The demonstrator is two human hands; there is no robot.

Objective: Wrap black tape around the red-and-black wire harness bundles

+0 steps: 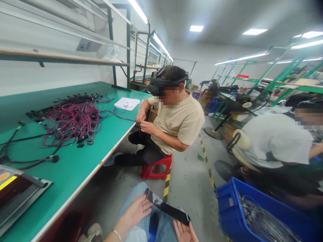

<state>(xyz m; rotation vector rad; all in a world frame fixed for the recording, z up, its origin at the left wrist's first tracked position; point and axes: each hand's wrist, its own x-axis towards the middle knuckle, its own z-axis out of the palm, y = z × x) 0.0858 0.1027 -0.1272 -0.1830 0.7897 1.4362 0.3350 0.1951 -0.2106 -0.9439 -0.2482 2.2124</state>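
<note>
A black strap [168,209] with a shiny patch near one end lies slantwise over the jeans-covered lap [141,198]. Palm up with fingers spread, my left hand [136,210] is beside the strap's upper left end; whether it touches the strap is unclear. My right hand [185,232], at the bottom edge, is palm up under the strap's lower right end, its fingers apart and the thumb side touching the strap's end. Nothing is gripped in either palm.
Red and black cables [75,119] are heaped on the green table [101,148], near papers [127,104]. A person in a beige shirt [176,124] sits on a red stool [157,167], handling a cable. At right are a blue bin [228,205] and another person [275,137].
</note>
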